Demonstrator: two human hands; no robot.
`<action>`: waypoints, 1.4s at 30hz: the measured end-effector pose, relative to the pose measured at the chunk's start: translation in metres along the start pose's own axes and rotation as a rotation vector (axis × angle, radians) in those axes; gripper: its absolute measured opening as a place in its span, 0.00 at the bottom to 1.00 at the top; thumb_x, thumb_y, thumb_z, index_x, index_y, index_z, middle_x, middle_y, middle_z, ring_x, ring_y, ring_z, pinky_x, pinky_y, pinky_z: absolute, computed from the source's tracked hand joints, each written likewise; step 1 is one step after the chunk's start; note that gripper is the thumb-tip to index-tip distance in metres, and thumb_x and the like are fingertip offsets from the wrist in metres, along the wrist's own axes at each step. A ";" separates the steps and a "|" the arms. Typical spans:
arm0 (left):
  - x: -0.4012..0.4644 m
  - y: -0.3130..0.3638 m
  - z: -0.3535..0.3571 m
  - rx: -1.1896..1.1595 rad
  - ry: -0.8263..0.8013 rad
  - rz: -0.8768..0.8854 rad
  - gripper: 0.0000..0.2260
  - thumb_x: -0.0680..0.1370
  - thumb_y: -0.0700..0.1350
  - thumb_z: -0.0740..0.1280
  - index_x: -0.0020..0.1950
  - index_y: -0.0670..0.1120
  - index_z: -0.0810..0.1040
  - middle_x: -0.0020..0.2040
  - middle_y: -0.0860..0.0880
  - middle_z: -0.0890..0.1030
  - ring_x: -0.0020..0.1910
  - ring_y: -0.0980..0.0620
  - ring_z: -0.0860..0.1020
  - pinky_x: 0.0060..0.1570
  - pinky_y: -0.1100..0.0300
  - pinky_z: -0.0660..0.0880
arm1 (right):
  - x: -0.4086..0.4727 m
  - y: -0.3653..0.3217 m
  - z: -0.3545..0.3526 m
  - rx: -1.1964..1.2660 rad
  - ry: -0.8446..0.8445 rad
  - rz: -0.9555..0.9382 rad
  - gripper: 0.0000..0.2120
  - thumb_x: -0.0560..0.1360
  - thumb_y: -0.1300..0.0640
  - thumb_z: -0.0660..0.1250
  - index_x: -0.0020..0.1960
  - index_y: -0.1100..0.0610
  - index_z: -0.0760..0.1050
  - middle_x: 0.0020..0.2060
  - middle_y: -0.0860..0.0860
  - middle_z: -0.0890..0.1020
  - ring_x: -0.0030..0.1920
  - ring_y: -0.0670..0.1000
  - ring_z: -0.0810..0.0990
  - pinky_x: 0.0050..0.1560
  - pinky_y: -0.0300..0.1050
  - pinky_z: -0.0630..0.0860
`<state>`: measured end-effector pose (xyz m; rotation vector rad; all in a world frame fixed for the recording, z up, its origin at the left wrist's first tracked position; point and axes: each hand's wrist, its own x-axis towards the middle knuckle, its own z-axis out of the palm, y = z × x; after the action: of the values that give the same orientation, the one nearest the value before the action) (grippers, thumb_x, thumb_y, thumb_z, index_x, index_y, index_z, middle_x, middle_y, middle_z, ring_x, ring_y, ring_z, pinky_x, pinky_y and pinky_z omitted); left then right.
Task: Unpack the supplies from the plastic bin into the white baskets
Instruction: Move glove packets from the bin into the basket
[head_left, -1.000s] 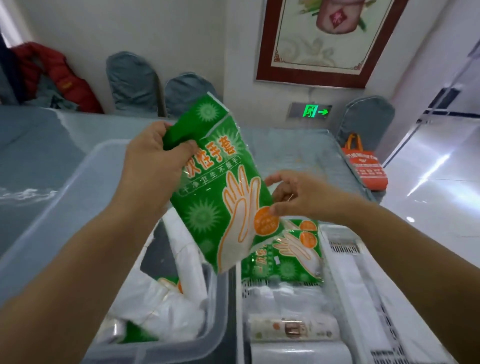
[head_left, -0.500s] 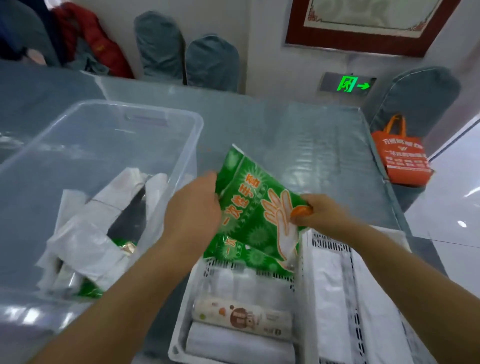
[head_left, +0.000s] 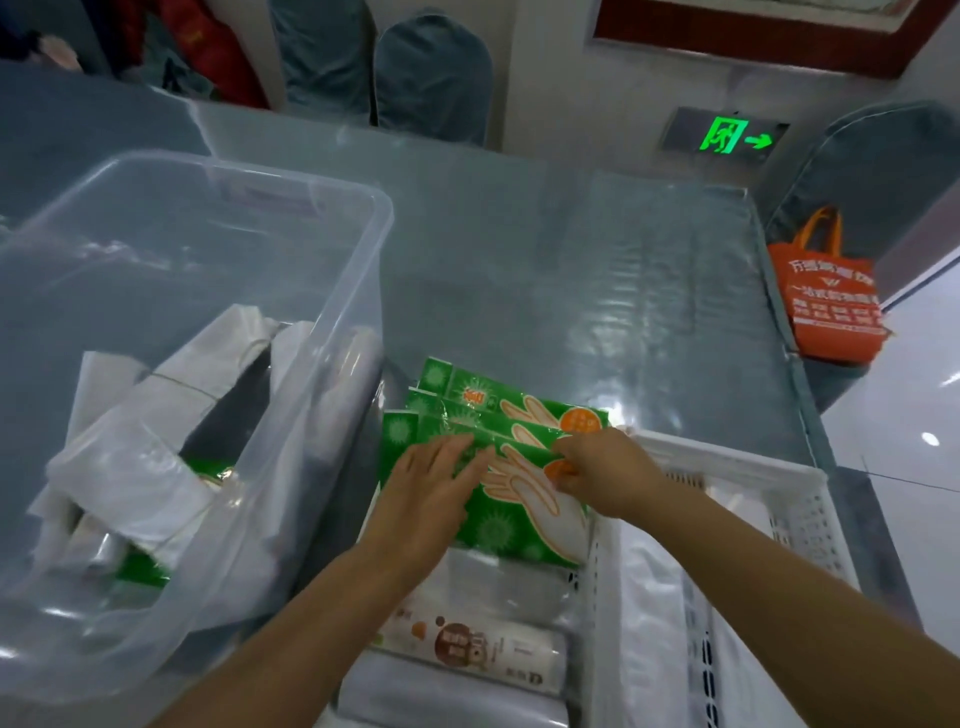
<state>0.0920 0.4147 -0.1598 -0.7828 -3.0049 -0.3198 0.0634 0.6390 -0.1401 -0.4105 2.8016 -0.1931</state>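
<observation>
A clear plastic bin (head_left: 332, 332) stands at the left with white plastic bags (head_left: 156, 452) and a green packet (head_left: 140, 571) inside. Two white baskets sit side by side at the lower right. The left basket (head_left: 597, 582) holds rolls (head_left: 478, 649) and a stack of green glove packets (head_left: 519, 514) at its far end. My left hand (head_left: 431, 493) lies flat with straight fingers on the top packet. My right hand (head_left: 597, 473) pinches that packet's right edge. The right basket (head_left: 779, 478) holds white bags.
The table (head_left: 597, 291) has a shiny blue-grey cover and reaches back to covered chairs (head_left: 431, 73). An orange tote bag (head_left: 826, 306) hangs at the table's right edge. A red jacket (head_left: 218, 52) lies at the far left.
The green glove packet came down from mid-air onto the stack in the left basket. My left hand went from gripping it to lying flat on it.
</observation>
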 end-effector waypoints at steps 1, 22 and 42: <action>0.001 0.001 0.005 0.008 -0.081 0.029 0.38 0.56 0.42 0.80 0.65 0.48 0.74 0.62 0.42 0.77 0.60 0.41 0.76 0.58 0.46 0.72 | 0.001 0.000 0.002 -0.027 -0.011 -0.016 0.08 0.73 0.49 0.64 0.47 0.52 0.76 0.44 0.51 0.82 0.43 0.52 0.77 0.39 0.41 0.68; 0.013 -0.021 0.035 0.014 -0.188 0.063 0.35 0.73 0.50 0.68 0.75 0.58 0.52 0.77 0.49 0.55 0.74 0.48 0.52 0.71 0.49 0.48 | 0.024 -0.001 -0.004 0.105 0.456 0.124 0.04 0.69 0.62 0.68 0.44 0.58 0.76 0.42 0.53 0.78 0.43 0.54 0.75 0.44 0.47 0.68; -0.026 -0.023 0.028 -0.098 -0.547 0.081 0.11 0.71 0.50 0.68 0.52 0.49 0.78 0.52 0.48 0.76 0.54 0.49 0.72 0.45 0.57 0.66 | -0.053 -0.070 0.077 -0.096 -0.093 -0.092 0.14 0.71 0.47 0.62 0.51 0.53 0.76 0.49 0.51 0.82 0.53 0.54 0.73 0.57 0.51 0.64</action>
<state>0.1050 0.3881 -0.1933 -1.1670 -3.4605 -0.2921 0.1545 0.5814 -0.1861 -0.5562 2.7102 -0.0584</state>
